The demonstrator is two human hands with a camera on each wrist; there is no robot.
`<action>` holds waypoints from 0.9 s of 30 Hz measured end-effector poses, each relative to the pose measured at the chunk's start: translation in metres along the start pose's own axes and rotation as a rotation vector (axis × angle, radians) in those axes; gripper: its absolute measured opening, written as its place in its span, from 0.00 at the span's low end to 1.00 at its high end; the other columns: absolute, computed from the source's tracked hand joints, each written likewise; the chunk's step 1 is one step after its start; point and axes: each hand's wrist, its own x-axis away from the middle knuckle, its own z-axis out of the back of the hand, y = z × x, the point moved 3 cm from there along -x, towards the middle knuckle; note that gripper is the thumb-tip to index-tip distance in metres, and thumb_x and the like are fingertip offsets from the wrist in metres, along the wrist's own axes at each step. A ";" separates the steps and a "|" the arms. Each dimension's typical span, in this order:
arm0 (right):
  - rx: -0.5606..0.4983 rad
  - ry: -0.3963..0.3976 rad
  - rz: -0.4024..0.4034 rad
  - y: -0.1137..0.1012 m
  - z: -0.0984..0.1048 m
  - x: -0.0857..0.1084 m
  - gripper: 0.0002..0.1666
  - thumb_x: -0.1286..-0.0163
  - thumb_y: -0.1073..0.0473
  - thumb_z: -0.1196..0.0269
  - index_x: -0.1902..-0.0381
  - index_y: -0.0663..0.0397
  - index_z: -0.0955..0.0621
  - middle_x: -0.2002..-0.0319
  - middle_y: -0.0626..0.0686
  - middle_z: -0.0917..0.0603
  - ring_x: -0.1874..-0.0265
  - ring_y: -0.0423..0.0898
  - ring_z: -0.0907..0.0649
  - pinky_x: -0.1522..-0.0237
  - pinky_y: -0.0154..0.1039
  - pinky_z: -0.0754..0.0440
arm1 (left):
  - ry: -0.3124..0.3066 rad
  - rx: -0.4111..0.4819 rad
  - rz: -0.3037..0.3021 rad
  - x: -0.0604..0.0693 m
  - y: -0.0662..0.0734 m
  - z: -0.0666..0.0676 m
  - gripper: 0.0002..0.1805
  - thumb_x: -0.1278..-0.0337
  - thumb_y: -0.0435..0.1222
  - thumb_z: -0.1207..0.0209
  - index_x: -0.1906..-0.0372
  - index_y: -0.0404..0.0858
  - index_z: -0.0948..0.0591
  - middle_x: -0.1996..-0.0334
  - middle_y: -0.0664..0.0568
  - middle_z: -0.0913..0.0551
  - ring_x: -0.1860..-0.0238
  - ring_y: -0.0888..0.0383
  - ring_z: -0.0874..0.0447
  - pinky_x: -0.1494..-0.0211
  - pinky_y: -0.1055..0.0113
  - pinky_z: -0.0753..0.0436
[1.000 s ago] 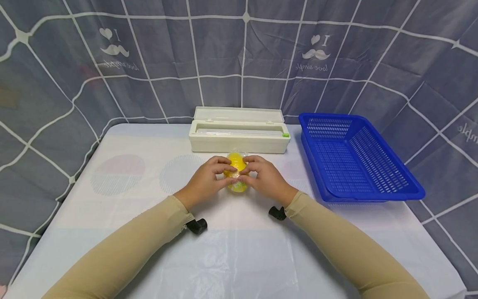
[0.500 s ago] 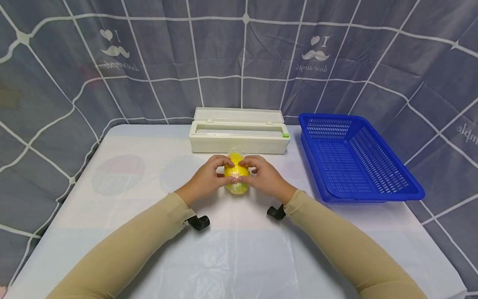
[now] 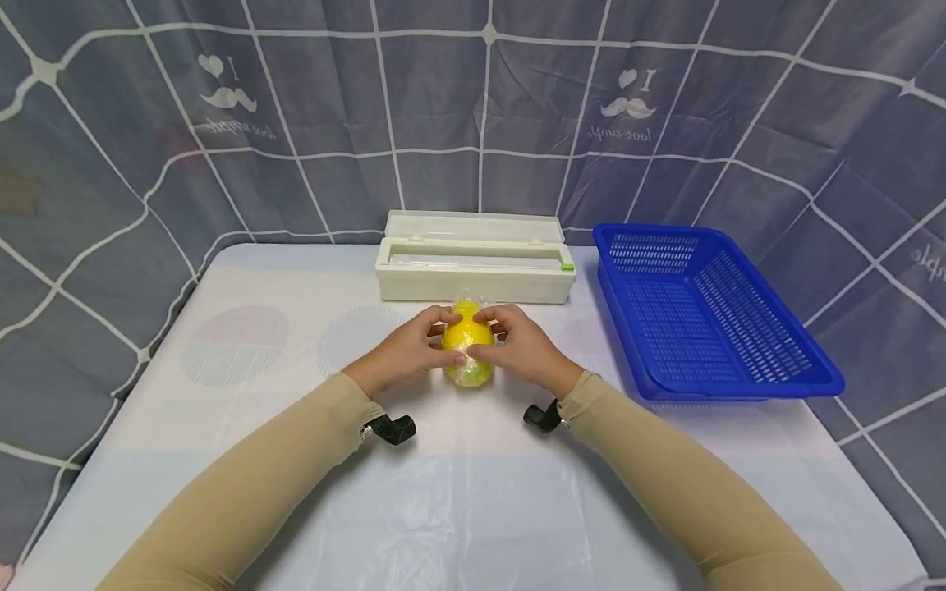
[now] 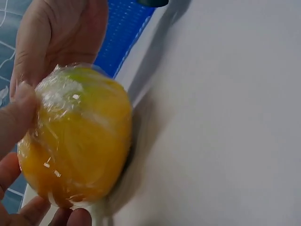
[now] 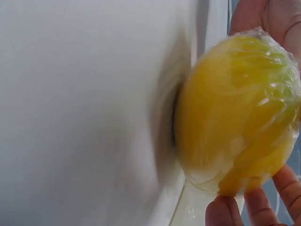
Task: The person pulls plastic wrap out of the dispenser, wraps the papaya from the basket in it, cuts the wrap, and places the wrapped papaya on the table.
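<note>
An oval, smooth yellow fruit (image 3: 469,335) with a greenish end, like a mango in shape, is wrapped in clear cling film. My left hand (image 3: 406,348) holds its left side, thumb on the near face and fingers curled round the far side. From the other side my right hand (image 3: 526,348) holds it likewise, the two thumb tips almost meeting. Wrinkled film bunches at the greenish end of the fruit (image 4: 77,136) in the left wrist view. In the right wrist view, fingertips press the lower end of the fruit (image 5: 230,117).
Behind the hands stands a white cling film dispenser (image 3: 476,286), lid up, with a green slider (image 3: 567,268) at its right. A blue plastic basket (image 3: 739,389) sits on the right of the white-covered table (image 3: 473,509). A grey checked curtain (image 3: 436,98) hangs behind.
The fingers have spread toward the sides of the fruit, so more of its yellow face shows. Both thumbs have shifted slightly on the film. Dispenser and basket stay put.
</note>
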 end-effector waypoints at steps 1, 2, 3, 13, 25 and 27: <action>-0.002 -0.004 -0.004 0.000 0.000 -0.001 0.31 0.33 0.54 0.25 0.35 0.57 0.21 0.33 0.59 0.25 0.39 0.58 0.22 0.30 0.56 0.23 | 0.001 0.003 0.001 0.000 0.000 0.001 0.31 0.39 0.41 0.26 0.33 0.43 0.26 0.19 0.52 0.37 0.20 0.39 0.37 0.21 0.41 0.31; -0.002 -0.012 -0.008 0.000 0.000 -0.001 0.32 0.32 0.54 0.26 0.34 0.57 0.21 0.32 0.59 0.25 0.38 0.58 0.22 0.30 0.55 0.22 | 0.006 0.003 0.005 0.000 0.000 0.001 0.31 0.39 0.41 0.26 0.34 0.43 0.25 0.19 0.52 0.36 0.20 0.39 0.36 0.21 0.41 0.31; -0.007 -0.021 -0.012 0.000 0.000 -0.002 0.34 0.32 0.54 0.26 0.33 0.57 0.22 0.31 0.59 0.26 0.38 0.58 0.22 0.30 0.55 0.22 | 0.012 0.001 0.006 0.000 0.000 0.001 0.30 0.39 0.41 0.26 0.34 0.44 0.25 0.20 0.52 0.35 0.20 0.39 0.36 0.21 0.41 0.31; 0.009 -0.115 -0.003 -0.001 0.004 -0.003 0.44 0.32 0.53 0.26 0.23 0.59 0.29 0.30 0.57 0.29 0.34 0.58 0.24 0.31 0.53 0.20 | 0.033 -0.056 0.013 0.003 -0.001 -0.001 0.32 0.39 0.45 0.26 0.34 0.48 0.27 0.20 0.50 0.39 0.20 0.39 0.36 0.24 0.42 0.27; 0.075 -0.105 0.016 -0.004 -0.001 -0.007 0.43 0.33 0.53 0.25 0.24 0.60 0.28 0.29 0.56 0.29 0.39 0.54 0.25 0.32 0.52 0.22 | 0.010 -0.124 0.016 0.005 -0.003 0.004 0.50 0.40 0.49 0.26 0.17 0.50 0.38 0.20 0.46 0.41 0.22 0.41 0.31 0.25 0.47 0.24; 0.069 -0.103 0.026 -0.004 -0.001 -0.007 0.43 0.32 0.53 0.26 0.25 0.61 0.27 0.29 0.57 0.29 0.39 0.55 0.25 0.31 0.54 0.22 | 0.010 -0.123 0.020 0.004 -0.004 0.004 0.50 0.40 0.49 0.25 0.17 0.50 0.38 0.19 0.46 0.41 0.22 0.41 0.31 0.24 0.46 0.25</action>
